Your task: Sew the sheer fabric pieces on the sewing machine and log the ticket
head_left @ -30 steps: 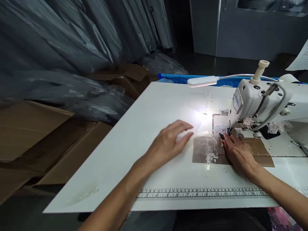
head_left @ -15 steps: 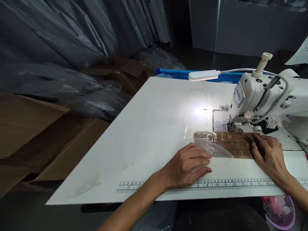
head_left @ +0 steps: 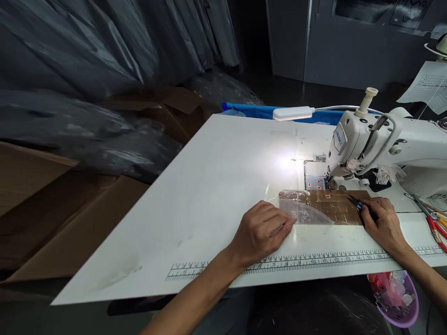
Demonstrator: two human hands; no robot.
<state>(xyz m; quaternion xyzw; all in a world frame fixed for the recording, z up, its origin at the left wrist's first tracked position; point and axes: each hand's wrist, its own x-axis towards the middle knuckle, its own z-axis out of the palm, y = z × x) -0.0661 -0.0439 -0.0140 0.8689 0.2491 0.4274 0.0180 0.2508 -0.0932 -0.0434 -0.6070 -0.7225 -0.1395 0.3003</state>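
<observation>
A sheer, whitish piece of fabric (head_left: 305,214) with a curved edge lies over a brown rectangular strip (head_left: 344,211) on the sewing table. My left hand (head_left: 263,230) is at the sheer fabric's lower left corner, thumb and fingertips pinched together on its edge. Black thread snips (head_left: 355,203) with a blue spot are in my right hand (head_left: 382,224), their blades pointing left over the strip. That hand rests on the strip's right end and hides its corner. Just beyond the strip is the needle area of a white sewing machine (head_left: 349,139).
A printed ruler (head_left: 314,261) runs along the table's (head_left: 209,195) front edge. Red-handled scissors (head_left: 433,227) lie at the right. A lamp (head_left: 292,113) lights the needle plate. Below the edge hangs a purple basket (head_left: 412,312) of scraps; cardboard boxes (head_left: 101,218) stand left.
My left hand's fingers have drawn together from a looser spread onto the sheer fabric's edge. My right hand keeps the snips, their blades now showing more clearly. The view has shifted slightly right.
</observation>
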